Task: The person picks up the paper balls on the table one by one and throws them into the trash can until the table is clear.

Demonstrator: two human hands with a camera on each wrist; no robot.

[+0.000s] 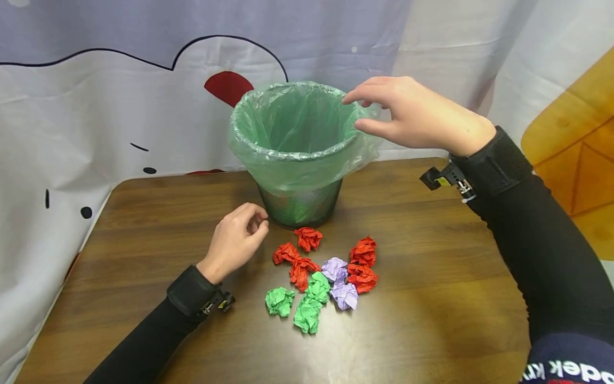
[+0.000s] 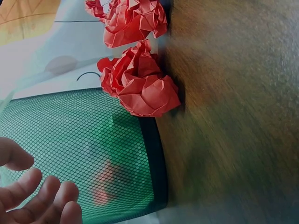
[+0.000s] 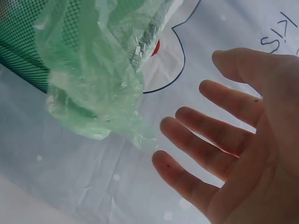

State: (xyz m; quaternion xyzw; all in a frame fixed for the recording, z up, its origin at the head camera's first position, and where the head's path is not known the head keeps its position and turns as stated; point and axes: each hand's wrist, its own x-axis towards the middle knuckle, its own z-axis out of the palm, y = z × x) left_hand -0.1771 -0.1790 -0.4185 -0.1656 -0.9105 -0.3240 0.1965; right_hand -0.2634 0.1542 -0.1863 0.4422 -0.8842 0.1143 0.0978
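A black mesh wastebasket point(image 1: 299, 208) lined with a translucent green bag point(image 1: 292, 165) stands at the back of the table. Beside the bag's right rim, my right hand point(image 1: 413, 113) is raised with its fingers spread and nothing in them. Left of the wastebasket's base hovers my left hand point(image 1: 236, 240), its fingers loosely bent and holding nothing. In front lie crumpled paper balls: several red ones point(image 1: 308, 239), three green ones point(image 1: 280, 302) and two purple ones point(image 1: 344, 296). Through the mesh point(image 2: 79, 135) in the left wrist view, blurred red and green shapes show inside.
The brown wooden table point(image 1: 431, 277) extends on both sides of the paper balls. Close behind the wastebasket hangs a printed light curtain point(image 1: 120, 117). Both wrists wear black straps point(image 1: 194, 290) with small cameras.
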